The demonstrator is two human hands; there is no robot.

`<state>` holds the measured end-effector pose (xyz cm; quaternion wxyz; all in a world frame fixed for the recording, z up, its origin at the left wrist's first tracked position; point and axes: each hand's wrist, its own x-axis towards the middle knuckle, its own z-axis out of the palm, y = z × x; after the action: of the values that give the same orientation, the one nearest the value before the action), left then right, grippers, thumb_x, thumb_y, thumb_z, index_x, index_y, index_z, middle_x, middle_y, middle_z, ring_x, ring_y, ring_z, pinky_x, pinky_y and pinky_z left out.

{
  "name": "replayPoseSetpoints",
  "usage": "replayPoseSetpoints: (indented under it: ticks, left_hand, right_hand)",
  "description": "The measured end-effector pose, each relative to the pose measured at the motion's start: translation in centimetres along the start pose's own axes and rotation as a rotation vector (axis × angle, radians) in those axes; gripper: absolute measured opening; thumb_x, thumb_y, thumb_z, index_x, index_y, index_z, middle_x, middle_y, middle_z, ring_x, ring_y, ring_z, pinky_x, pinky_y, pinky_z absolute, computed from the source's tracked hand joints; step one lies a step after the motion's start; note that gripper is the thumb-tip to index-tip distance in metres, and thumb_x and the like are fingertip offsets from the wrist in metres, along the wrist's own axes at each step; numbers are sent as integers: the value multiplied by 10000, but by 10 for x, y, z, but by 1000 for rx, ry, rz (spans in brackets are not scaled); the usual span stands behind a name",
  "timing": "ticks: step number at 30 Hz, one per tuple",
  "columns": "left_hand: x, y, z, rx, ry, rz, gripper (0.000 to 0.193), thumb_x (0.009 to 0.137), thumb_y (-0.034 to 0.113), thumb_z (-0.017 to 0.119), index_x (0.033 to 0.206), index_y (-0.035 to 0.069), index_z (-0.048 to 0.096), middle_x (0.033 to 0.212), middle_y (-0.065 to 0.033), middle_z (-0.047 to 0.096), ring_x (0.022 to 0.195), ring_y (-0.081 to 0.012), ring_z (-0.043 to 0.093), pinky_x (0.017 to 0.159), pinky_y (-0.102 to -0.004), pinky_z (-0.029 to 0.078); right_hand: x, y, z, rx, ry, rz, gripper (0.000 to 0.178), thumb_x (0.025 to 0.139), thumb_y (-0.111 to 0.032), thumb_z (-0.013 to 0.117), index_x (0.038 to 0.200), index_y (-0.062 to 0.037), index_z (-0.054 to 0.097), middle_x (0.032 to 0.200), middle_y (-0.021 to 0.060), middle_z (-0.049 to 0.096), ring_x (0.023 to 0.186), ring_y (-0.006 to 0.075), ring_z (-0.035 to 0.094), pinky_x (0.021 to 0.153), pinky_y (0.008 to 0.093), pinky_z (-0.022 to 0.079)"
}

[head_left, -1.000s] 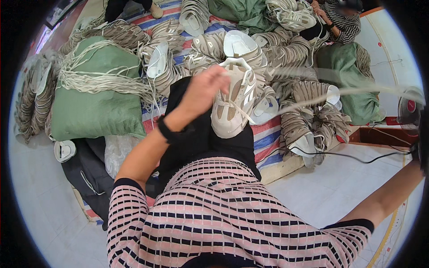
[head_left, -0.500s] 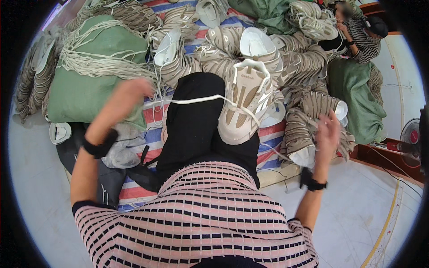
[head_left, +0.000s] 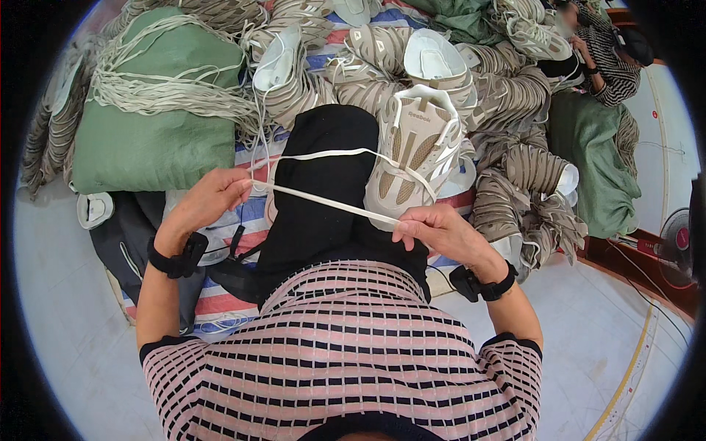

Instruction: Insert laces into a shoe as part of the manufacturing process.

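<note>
A beige and white shoe upper (head_left: 413,158) lies over my right thigh, its toe toward me. A white shoelace (head_left: 323,201) is pulled taut across my black trousers between my two hands. My left hand (head_left: 213,197) pinches one stretch of it beside the green sack. My right hand (head_left: 439,234), closed just below the toe of the shoe upper, grips the other end. A second stretch of the lace runs from near my left hand to the eyelets at the front of the shoe upper.
A bundle of pale laces (head_left: 176,99) lies on a stuffed green sack (head_left: 121,151) at left. Stacked shoe uppers (head_left: 507,103) cover the striped sheet ahead. Another green sack (head_left: 588,154) and a small fan (head_left: 678,237) stand at right, with a person in stripes (head_left: 607,62) at far right.
Both hands have come in toward my lap. The right, formerly raised and open at the right, now grips the lace, which is stretched tight between the hands.
</note>
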<state>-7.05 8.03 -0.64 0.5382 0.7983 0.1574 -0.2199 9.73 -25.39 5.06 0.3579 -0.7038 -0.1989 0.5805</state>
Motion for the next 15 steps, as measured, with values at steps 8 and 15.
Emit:
replayPoseSetpoints:
  ticks: [8,15]
  left_hand:
    - [4,19,31,1027,259,194,297,768,133,651,1025,-1,583,1098,-154,540,1079,-319,490,894,-424,418]
    - [56,107,115,-171,14,625,388,848,133,616,1197,8,501,1019,-138,593,877,-209,586,789,-330,472]
  right_hand:
    - [3,8,-12,-220,4,133,275,960,-230,480,811,-35,604,594,-32,478,559,35,455,447,205,351]
    - [14,-27,2,-186,27,-104,211,956,-162,424,901,-2,551,648,53,519,605,128,489,588,277,418]
